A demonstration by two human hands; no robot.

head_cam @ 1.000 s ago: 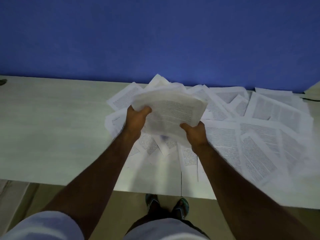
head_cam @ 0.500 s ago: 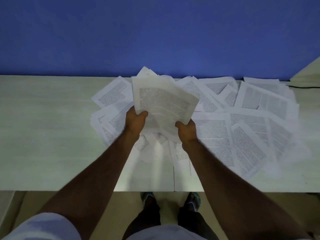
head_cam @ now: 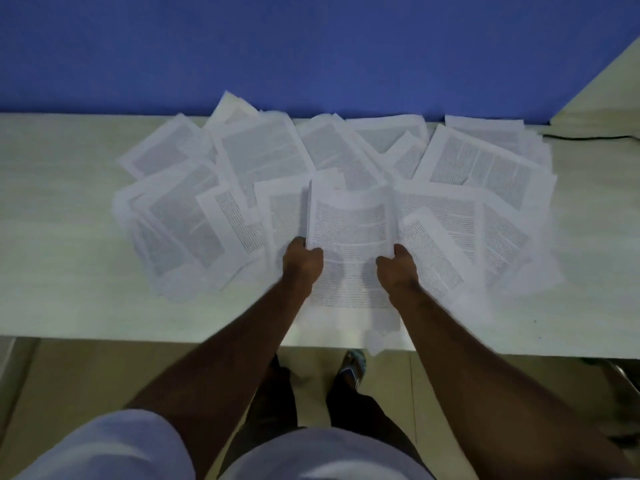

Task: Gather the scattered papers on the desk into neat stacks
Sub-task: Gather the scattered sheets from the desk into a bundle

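I hold a bundle of printed sheets [head_cam: 349,223] upright over the near middle of the desk. My left hand [head_cam: 302,263] grips its left edge and my right hand [head_cam: 397,268] grips its right edge. The bundle's top bows away from me and its lower end hangs toward the desk between my wrists. Many loose printed papers [head_cam: 194,216] lie scattered and overlapping on the pale desk [head_cam: 59,237], on the left, behind and to the right [head_cam: 485,168] of the bundle.
A blue wall [head_cam: 311,50] runs along the desk's far edge. A black cable [head_cam: 588,136] lies at the far right beside a pale slanted panel [head_cam: 602,91]. One sheet corner [head_cam: 375,342] overhangs the near edge. My feet stand on the tan floor below.
The bundle has swung from tilted to square and upright, and come lower and nearer to me, with both hands now gripping its side edges. The view has shifted left.
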